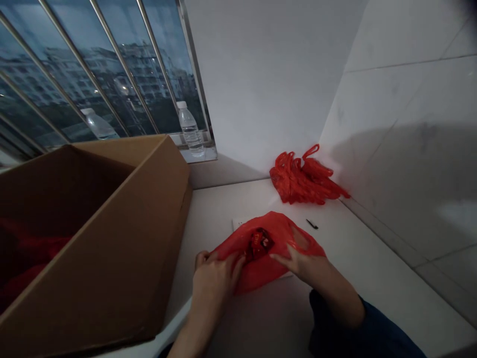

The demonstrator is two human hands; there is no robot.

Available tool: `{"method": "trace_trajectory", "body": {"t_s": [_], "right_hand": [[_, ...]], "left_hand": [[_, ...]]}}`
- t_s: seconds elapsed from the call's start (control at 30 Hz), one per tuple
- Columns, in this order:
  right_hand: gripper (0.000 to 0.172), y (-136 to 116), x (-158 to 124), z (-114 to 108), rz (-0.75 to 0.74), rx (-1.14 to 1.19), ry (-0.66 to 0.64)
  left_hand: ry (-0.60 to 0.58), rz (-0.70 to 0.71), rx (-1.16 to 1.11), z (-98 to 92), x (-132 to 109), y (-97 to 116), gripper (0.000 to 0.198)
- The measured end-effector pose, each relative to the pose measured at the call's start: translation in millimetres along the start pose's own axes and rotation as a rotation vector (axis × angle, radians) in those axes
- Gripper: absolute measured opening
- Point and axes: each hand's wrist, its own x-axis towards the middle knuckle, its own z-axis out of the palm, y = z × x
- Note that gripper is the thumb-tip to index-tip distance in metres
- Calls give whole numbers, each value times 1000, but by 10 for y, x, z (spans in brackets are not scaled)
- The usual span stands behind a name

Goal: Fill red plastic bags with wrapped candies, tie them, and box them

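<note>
A thin red plastic bag point(257, 281) lies spread on the white surface in front of me. In its middle sits a small heap of dark red, shiny wrapped packets point(260, 242) with printing on them. My left hand point(216, 272) grips the bag's left edge, fingers curled into the film, with its thumb beside the packets. At the bag's right side, my right hand point(303, 261) has its thumb and fingers apart, touching the film. Some of its fingers are partly covered by red plastic. A white flat item point(238, 223) shows partly from under the bag.
On the left stands a large open cardboard box point(122, 248) with red material point(33, 248) inside. A pile of red plastic bags point(298, 179) rests against the back wall. A black pen-like object point(312, 224) lies nearby. Clear bottles point(191, 130) stand by the barred window.
</note>
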Motion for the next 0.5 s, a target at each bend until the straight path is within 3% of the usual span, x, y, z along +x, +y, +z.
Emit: {"method": "trace_trajectory", "body": {"t_s": [0.13,0.2,0.37,0.5], "right_hand": [[48,-2,75,146,61,-160,-83],[55,-20,111,179,99,-159,-144],[24,-102,236,247,171,-14,-238],[25,-160,332,444,98,212,-288]], "left_hand": [[-62,-95,80,78,-45,-106,45],[-55,-99,108,103,-55,-175,50],[60,-18,79,97,-23,-203,39],[203,85,-19,96,32,-40,17]]}}
